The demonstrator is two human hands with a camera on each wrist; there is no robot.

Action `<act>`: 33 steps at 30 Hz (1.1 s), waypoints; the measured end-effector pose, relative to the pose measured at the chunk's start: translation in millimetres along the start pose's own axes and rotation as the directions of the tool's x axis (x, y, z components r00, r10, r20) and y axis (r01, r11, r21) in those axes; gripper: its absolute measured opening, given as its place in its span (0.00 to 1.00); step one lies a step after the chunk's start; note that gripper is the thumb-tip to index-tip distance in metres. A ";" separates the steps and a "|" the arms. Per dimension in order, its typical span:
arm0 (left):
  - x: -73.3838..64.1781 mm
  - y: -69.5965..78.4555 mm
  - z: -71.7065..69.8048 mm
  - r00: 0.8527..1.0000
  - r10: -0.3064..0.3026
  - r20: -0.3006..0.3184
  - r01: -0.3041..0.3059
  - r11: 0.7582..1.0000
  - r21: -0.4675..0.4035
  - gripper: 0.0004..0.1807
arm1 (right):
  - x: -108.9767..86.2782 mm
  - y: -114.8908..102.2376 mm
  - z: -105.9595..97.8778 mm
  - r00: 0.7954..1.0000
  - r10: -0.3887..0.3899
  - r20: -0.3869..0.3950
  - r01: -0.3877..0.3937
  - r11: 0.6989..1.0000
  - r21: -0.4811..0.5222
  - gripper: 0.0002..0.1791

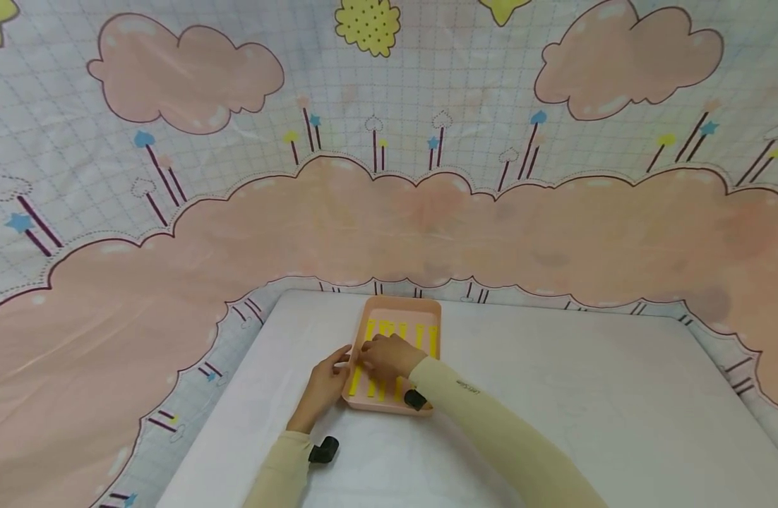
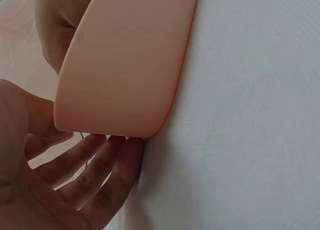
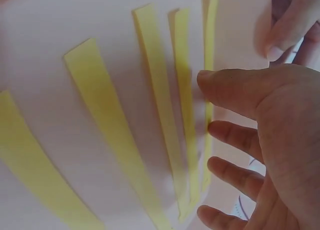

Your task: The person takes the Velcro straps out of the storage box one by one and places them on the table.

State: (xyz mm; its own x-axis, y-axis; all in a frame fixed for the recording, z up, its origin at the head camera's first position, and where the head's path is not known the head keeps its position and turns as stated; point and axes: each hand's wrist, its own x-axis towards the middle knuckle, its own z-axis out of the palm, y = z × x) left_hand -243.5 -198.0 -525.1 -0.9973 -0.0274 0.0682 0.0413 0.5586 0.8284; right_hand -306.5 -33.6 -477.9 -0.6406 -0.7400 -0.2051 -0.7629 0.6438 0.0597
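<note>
The one piece of writing in sight is a line of small dark lettering (image 1: 468, 387) on the pale right sleeve (image 1: 503, 434), on the forearm near the cuff. It seems to read "Let's Slim", in slanted script, though the letters are too small and blurred to be certain

You wore, lower centre of the head view: left sleeve (image 1: 277, 471), cream; right sleeve (image 1: 505, 432), cream, dark lettering (image 1: 468, 386); black wrist devices (image 1: 324, 450), one per arm.
</note>
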 end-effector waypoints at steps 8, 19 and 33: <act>0.8 -2.6 0.1 1.000 0.005 -0.012 -0.005 1.000 0.007 0.26 | 4.5 7.2 1.3 0.999 -0.028 -0.043 0.030 0.998 0.061 0.18; -2.8 0.0 1.8 1.000 0.014 -0.012 -0.014 1.000 0.010 0.25 | 13.1 10.9 4.1 0.995 -0.051 -0.083 0.061 0.991 0.119 0.15; -3.6 -2.4 1.0 1.000 -0.008 -0.017 0.008 1.000 -0.001 0.24 | 24.1 11.6 19.6 0.991 0.032 -0.131 0.013 0.944 0.328 0.06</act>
State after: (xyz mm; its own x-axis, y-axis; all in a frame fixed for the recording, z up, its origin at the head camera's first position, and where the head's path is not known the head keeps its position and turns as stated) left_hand -240.0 -198.4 -527.9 -0.9964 -0.0461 0.0715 0.0337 0.5576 0.8294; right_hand -329.0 -40.1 -501.3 -0.6706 -0.7382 -0.0731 -0.7000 0.6623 -0.2671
